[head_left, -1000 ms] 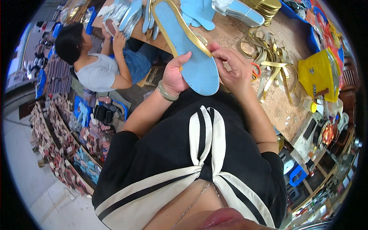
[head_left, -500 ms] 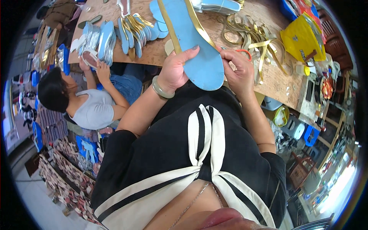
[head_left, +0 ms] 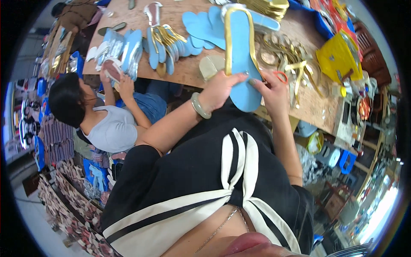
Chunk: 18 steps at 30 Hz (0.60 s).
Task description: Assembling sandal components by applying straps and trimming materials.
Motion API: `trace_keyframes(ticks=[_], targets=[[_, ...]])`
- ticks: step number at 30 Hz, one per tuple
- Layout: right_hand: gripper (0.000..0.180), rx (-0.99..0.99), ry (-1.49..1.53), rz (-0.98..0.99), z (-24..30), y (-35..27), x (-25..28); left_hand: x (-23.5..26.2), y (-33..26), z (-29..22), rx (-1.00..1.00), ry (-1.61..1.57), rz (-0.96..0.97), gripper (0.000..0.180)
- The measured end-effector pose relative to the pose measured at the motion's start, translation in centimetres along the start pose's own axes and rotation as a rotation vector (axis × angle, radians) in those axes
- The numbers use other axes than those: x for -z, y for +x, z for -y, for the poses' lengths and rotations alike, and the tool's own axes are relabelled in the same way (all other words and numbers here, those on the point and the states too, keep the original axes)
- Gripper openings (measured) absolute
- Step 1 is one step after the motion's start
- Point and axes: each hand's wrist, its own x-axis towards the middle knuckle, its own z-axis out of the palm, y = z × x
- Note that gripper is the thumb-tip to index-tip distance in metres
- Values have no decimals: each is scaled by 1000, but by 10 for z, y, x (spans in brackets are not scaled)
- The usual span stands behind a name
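A blue insole (head_left: 242,47) with gold trim along its edge is held upright before me, heel end toward my body. My left hand (head_left: 218,90) is closed on its left side, the thumb lying across the blue face. On the opposite edge, my right hand (head_left: 275,92) pinches the insole where the gold trim ends near the heel, its thumb on the blue face. An orange-red loop handle (head_left: 281,77) shows beside my right hand; the rest of that tool is hidden. Behind the insole lie loose blue insoles (head_left: 199,25).
Gold strips (head_left: 296,70) lie tangled on the wooden table (head_left: 180,70), near a yellow bag (head_left: 338,55). Bundled blue insoles (head_left: 132,47) stand farther left. A cream block-like piece (head_left: 209,66) sits by the table edge. A co-worker (head_left: 107,124) sits at left, holding an insole.
The insole has turned more upright and swung slightly away from me, showing its full length. My left hand has shifted right, closer to the right hand. The view has shifted somewhat.
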Motion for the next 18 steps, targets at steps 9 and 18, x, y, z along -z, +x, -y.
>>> trace_keyframes(ticks=[9,18], targets=[[22,82,214,-2,-13,-2,-11,7,-8,-2,59,-63,50,24],[22,-80,364,50,7,-6,0,-13,9,-30,-122,-131,245,30]])
